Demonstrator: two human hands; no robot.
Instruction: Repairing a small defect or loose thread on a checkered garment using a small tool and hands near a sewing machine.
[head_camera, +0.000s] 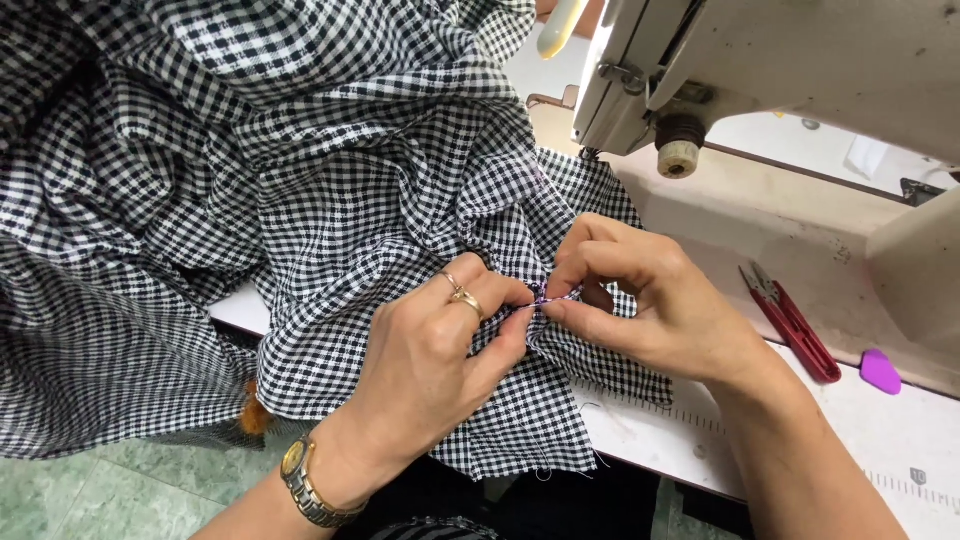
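A large black-and-white checked cloth (300, 180) is bunched over the left of a sewing table and hangs off its front edge. My left hand (440, 350), with rings and a metal wristwatch, pinches a gathered fold of the cloth. My right hand (640, 300) pinches the same fold from the other side. Between the fingertips sits a small purple bit (540, 294), perhaps thread or a pin; I cannot tell which. Both hands meet just in front of the sewing machine.
A cream sewing machine (780, 70) stands at the back right on the white table (880, 440). Red thread snips (795, 325) and a purple chalk piece (880, 371) lie to the right. Green tiled floor (100, 490) shows below left.
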